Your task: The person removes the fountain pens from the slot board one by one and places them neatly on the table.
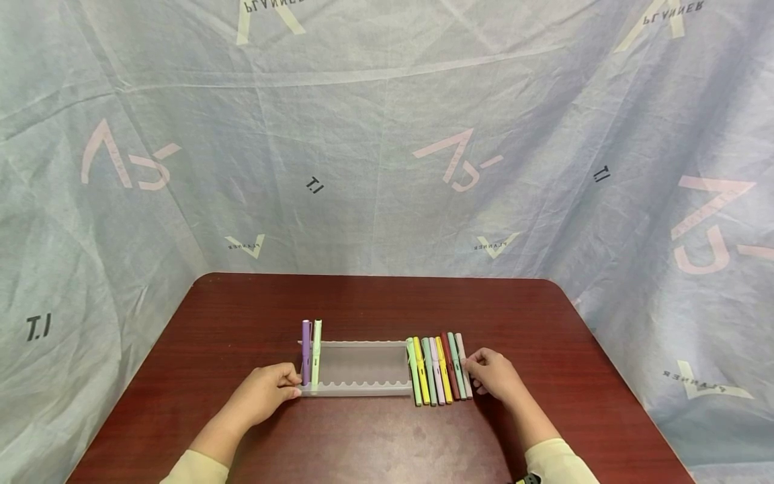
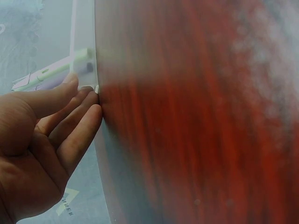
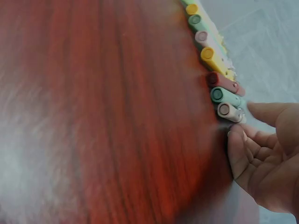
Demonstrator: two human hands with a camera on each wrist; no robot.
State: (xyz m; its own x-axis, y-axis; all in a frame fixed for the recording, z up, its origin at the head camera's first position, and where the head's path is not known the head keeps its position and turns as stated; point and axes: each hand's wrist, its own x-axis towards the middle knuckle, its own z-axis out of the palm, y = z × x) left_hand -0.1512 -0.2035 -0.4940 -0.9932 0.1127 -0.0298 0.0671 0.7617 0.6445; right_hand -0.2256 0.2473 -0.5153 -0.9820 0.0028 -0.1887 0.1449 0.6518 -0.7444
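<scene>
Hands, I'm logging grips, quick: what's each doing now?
Left hand: holding the rack by its left end.
Right hand: at the rightmost pen; grip can't be told.

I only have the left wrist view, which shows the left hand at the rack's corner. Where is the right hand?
Observer: The right hand is at a pinkish pen, the rightmost in a row of pens.
Operator: Where is that row, and how many pens are in it?
Observer: Eight, side by side on the table, at the right end of the rack.
Operator: Any matching colours in the row?
Observer: Yes, two are yellow: the second and the fifth, counting from the rack.
</scene>
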